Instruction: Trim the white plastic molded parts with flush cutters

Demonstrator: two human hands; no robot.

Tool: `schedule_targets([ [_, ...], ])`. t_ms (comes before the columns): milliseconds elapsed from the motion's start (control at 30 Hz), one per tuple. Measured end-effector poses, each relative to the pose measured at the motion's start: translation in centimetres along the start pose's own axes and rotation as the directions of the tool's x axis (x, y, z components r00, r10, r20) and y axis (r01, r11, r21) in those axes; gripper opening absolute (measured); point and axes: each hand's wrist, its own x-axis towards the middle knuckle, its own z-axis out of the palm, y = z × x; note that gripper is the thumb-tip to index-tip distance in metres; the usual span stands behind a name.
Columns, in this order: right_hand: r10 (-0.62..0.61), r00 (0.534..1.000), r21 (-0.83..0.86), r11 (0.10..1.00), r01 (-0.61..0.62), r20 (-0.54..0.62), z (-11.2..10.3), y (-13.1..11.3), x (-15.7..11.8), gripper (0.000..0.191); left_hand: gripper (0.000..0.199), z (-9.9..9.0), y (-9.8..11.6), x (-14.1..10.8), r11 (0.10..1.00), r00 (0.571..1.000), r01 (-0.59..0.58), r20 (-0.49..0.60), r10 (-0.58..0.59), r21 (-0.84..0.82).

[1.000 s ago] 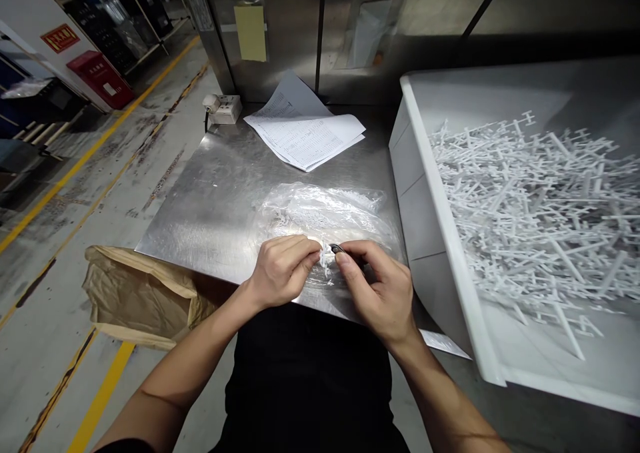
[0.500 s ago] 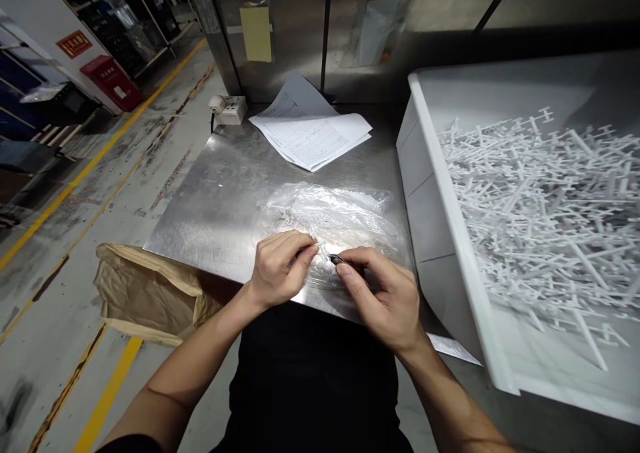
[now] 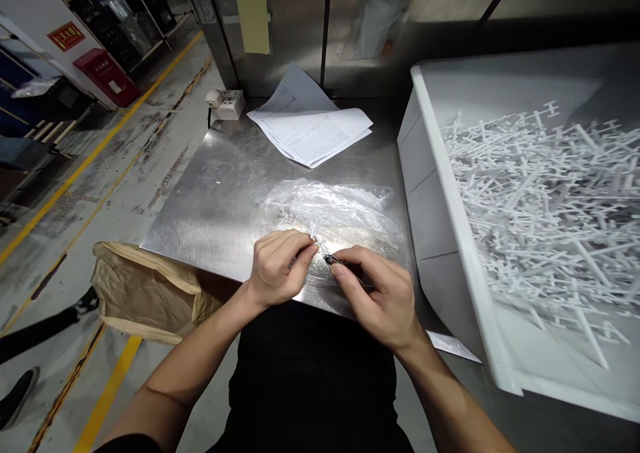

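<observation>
My left hand [image 3: 277, 268] pinches a small white plastic sprue piece [image 3: 321, 242] between thumb and fingers. Closed around small dark snips [image 3: 331, 260], my right hand [image 3: 381, 294] keeps their tip right at the sprue piece. Most of the snips is hidden by my fingers. Beneath and beyond both hands, a clear plastic bag [image 3: 345, 206] lies on the metal table [image 3: 200, 200], with small white parts in or under its film. To the right, a large white bin [image 3: 450, 226] holds a heap of white plastic sprues [image 3: 555, 206].
Printed sheets [image 3: 320, 136] and a power socket block [image 3: 230, 104] lie toward the back of the table. An open brown paper bag [image 3: 145, 293] stands at the table's left edge. Another person's leg and shoes [image 3: 20, 396] show on the floor at far left.
The snips' tip has shifted slightly left, closer to my left fingertips. A person's leg and shoes have come into view at the lower left. The camera view has moved a little.
</observation>
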Motion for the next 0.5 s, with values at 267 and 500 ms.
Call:
schedule_targets([
  [267,0.09,0.996,0.059,0.994,-0.091,0.007,-0.2,0.14,-0.02,0.009,0.006,0.0,0.06,-0.06,0.998,1.0,-0.027,0.013,0.026,0.048],
  [500,0.238,0.971,0.117,0.964,-0.239,0.024,-0.3,0.38,0.39,0.02,0.014,0.3,0.1,-0.05,0.997,0.997,0.01,0.075,-0.016,0.077],
])
